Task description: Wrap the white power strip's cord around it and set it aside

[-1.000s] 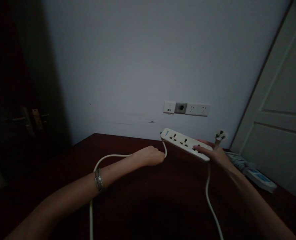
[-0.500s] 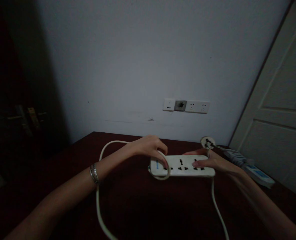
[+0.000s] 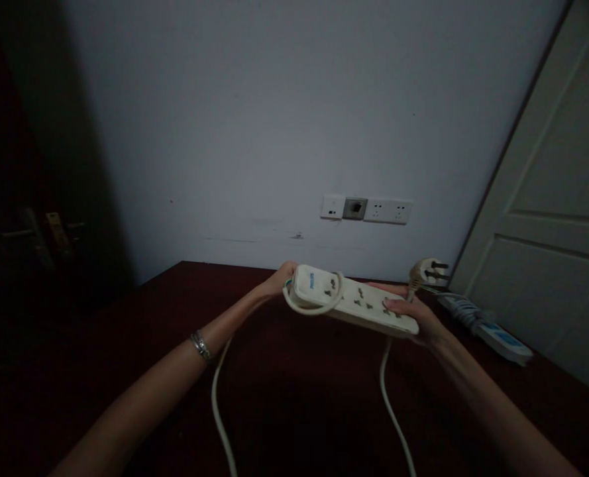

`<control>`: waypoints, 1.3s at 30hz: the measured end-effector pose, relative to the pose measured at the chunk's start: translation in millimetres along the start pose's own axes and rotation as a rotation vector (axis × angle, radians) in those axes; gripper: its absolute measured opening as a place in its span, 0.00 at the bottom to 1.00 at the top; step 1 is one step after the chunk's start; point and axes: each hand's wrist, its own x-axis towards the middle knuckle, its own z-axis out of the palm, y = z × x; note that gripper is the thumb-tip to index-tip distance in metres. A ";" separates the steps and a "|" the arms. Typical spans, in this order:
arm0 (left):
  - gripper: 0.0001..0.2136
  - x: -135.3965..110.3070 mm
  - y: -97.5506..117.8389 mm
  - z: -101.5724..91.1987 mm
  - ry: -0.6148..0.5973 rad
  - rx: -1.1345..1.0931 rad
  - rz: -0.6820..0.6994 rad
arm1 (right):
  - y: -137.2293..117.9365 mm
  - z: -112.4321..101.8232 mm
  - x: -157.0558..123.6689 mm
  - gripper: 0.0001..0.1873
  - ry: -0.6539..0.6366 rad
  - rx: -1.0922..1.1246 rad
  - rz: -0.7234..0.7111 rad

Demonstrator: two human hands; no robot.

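My left hand (image 3: 281,277) has slipped behind the power strip (image 3: 350,297), grip hidden, while my right hand (image 3: 422,318) holds it.

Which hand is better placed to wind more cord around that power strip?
Probably the left hand: it's beside the looped cord at one end. The right hand grips the power strip at the other.

Around the power strip (image 3: 368,306) lie the left hand (image 3: 281,278) at ten o'clock, right hand (image 3: 423,319) at four, plug (image 3: 424,272) at two, wall sockets (image 3: 383,211) at twelve, cable bundle (image 3: 464,311) on the table (image 3: 299,397) near three.
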 end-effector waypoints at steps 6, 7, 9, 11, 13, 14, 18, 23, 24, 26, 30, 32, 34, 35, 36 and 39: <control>0.12 -9.4 -14.4 18.6 0.241 0.115 0.191 | -2.7 7.6 11.3 0.26 0.190 0.060 -0.083; 0.11 -12.0 -16.4 20.1 0.232 0.139 0.145 | -2.5 8.5 12.8 0.26 0.198 0.064 -0.091; 0.13 -17.6 -19.8 21.4 0.189 0.116 0.004 | -1.9 9.2 15.3 0.26 0.207 0.062 -0.098; 0.14 -22.7 -21.4 20.1 0.140 -0.023 -0.133 | -1.3 7.9 16.7 0.26 0.203 0.055 -0.086; 0.16 -27.3 -20.2 16.6 0.080 -0.218 -0.216 | -0.9 5.9 17.3 0.26 0.191 0.066 -0.062; 0.17 -29.4 -18.4 14.3 0.040 -0.309 -0.233 | -0.7 5.0 17.3 0.26 0.186 0.079 -0.048; 0.20 -38.1 -5.7 8.8 0.003 -0.562 -0.143 | 1.6 5.3 17.2 0.26 0.165 0.110 -0.005; 0.25 -37.1 6.3 14.1 0.165 -0.620 -0.113 | 6.7 5.3 21.1 0.24 0.143 0.072 0.016; 0.26 -34.1 7.3 15.3 0.217 -0.590 -0.126 | 7.7 4.4 22.5 0.23 0.134 0.066 0.027; 0.28 -27.1 9.2 16.5 0.316 -0.474 -0.148 | 9.7 2.5 25.4 0.22 0.105 0.067 0.052; 0.24 -16.0 14.7 14.7 0.280 -0.173 -0.141 | 14.3 -0.2 32.5 0.17 0.084 0.102 0.077; 0.21 -13.6 16.0 13.5 0.207 -0.037 -0.118 | 18.1 -2.2 37.1 0.12 0.139 0.120 0.082; 0.20 -11.9 14.2 13.1 0.186 0.061 -0.093 | 23.3 -5.7 42.9 0.13 0.187 0.126 0.113; 0.20 -11.0 12.0 13.1 0.197 0.091 -0.083 | 26.7 -8.1 46.2 0.15 0.198 0.131 0.130; 0.20 -10.0 9.1 12.9 0.220 0.108 -0.076 | 30.7 -11.2 49.9 0.17 0.203 0.144 0.141; 0.20 -6.5 -0.4 8.8 0.320 0.134 -0.072 | 47.7 -23.4 62.5 0.17 0.255 0.178 0.118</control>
